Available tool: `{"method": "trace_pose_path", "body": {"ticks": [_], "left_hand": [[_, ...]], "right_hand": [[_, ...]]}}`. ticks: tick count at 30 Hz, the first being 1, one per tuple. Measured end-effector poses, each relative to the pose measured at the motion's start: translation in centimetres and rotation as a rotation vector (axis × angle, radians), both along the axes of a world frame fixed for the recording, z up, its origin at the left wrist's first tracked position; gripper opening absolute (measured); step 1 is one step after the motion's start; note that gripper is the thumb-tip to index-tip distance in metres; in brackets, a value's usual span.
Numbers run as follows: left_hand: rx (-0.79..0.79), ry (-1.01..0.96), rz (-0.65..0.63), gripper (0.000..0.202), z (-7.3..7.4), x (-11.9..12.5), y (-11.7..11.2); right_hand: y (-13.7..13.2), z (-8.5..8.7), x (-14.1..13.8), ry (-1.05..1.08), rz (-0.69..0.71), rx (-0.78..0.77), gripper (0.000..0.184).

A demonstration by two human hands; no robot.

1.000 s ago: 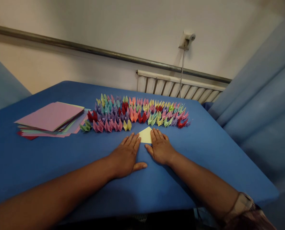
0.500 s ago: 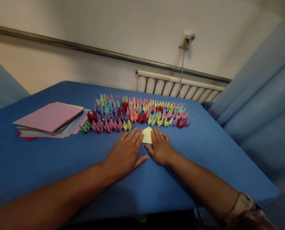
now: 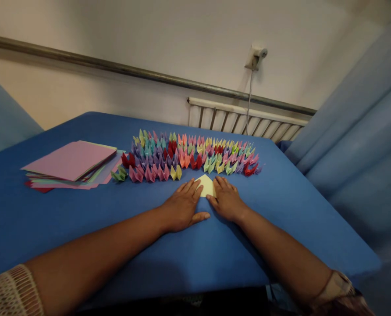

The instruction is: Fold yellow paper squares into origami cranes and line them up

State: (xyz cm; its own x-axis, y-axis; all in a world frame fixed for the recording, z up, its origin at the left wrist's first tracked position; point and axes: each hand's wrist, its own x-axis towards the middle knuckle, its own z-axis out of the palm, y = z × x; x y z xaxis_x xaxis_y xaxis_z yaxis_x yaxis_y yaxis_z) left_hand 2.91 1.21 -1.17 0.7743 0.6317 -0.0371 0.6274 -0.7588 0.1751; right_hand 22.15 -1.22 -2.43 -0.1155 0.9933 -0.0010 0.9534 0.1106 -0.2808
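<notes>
Nearest me, across the lower middle of the frame, the blue surface lies under both forearms. At centre, the left hand rests with its fingers laid out flat, thumb spread wide; the right hand lies flat too, fingers extended, neither pinching anything. Between them sits the pale yellow paper, pointed at the far side, covered at both flanks by fingertips. I'd expect it to be almost weightless, crisp, quick to crease or slide; best held lightly by those side edges. Beyond, left of centre, paper sheets are stacked; small folded papers stand in rows.
</notes>
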Motion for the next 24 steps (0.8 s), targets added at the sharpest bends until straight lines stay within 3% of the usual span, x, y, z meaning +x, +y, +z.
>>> {"method": "trace_pose_path", "body": {"ticks": [7, 13, 19, 24], "left_hand": [[-0.002, -0.222, -0.017, 0.056, -0.9, -0.8, 1.5], [-0.025, -0.337, -0.003, 0.038, -0.4, -0.9, 1.8], [-0.01, -0.459, 0.092, 0.048, 0.0, -0.8, 1.4], [-0.027, -0.588, 0.17, 0.067, 1.1, -0.6, 0.4]], "right_hand": [[1.1, 0.6, 1.7, 0.094, -0.108, 0.063, 0.049], [1.4, 0.1, 1.6, 0.242, -0.12, 0.1, 0.03], [1.5, -0.3, 1.5, 0.486, 0.078, 0.161, 0.016], [0.0, 2.0, 1.3, 0.493, 0.378, 0.185, 0.013]]}}
